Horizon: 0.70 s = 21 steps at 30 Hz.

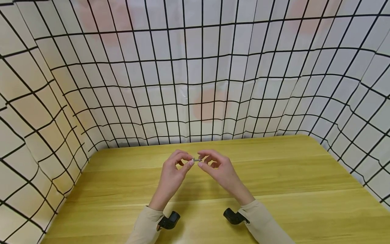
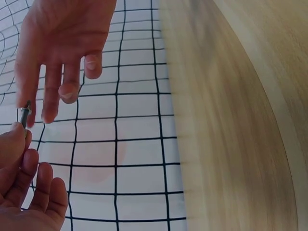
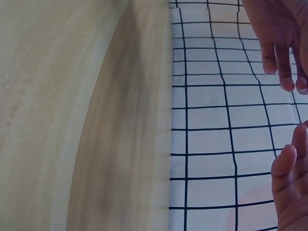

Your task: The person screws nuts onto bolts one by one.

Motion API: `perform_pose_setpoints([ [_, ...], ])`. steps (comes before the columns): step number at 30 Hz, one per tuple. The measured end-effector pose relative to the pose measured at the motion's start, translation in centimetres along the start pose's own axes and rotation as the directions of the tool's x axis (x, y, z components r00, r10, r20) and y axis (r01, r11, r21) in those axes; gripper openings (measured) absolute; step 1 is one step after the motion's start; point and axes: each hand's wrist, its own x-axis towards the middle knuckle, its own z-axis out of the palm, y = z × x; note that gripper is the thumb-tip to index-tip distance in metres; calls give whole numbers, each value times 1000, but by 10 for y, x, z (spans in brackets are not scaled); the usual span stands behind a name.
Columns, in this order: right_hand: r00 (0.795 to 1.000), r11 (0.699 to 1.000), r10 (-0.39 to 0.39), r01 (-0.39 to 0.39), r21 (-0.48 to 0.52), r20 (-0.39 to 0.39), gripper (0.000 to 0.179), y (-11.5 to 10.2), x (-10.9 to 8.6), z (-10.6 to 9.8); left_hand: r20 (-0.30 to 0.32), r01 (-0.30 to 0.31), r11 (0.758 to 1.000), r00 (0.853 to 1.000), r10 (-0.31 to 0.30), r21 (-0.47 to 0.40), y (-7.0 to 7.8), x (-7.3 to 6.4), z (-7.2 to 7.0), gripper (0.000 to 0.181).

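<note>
A small metal bolt [image 1: 196, 160] is held level above the table, between the two hands. My left hand [image 1: 173, 171] pinches one end of it between thumb and index finger. Seen in the left wrist view, the bolt [image 2: 24, 118] sticks up from those fingertips, with a wider ring-like part near its far end. My right hand [image 1: 220, 169] has its thumb and index finger on either side of that far end, a gap showing between them. Whether they touch the metal is too small to tell. In the right wrist view the bolt is hidden.
A wood-grain table [image 1: 274, 176] lies under both hands. White sheeting with a black grid [image 1: 195, 74] rises behind the table and along both sides. Black wrist-worn devices [image 1: 169, 220] sit at the cuffs of the beige sleeves [image 1: 265, 222].
</note>
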Motion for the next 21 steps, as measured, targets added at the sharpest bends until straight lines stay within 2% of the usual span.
perform_pose_setpoints([
  [3,999,999,-41,41,-4,-6,28,0,0,0,-1,4,1000,1000,-4,8,0,0,0,5],
  [11,993,994,-109,109,-10,-34,18,-1,1,0,-5,-15,1000,1000,15,11,0,1,-1,5],
  [14,994,995,-103,103,-8,-35,16,-2,1,0,-3,-17,1000,1000,17,8,1,1,-1,5],
  [21,999,1000,-28,28,-11,-22,11,-2,0,1,-10,-6,1000,1000,6,-4,-1,1,0,6],
])
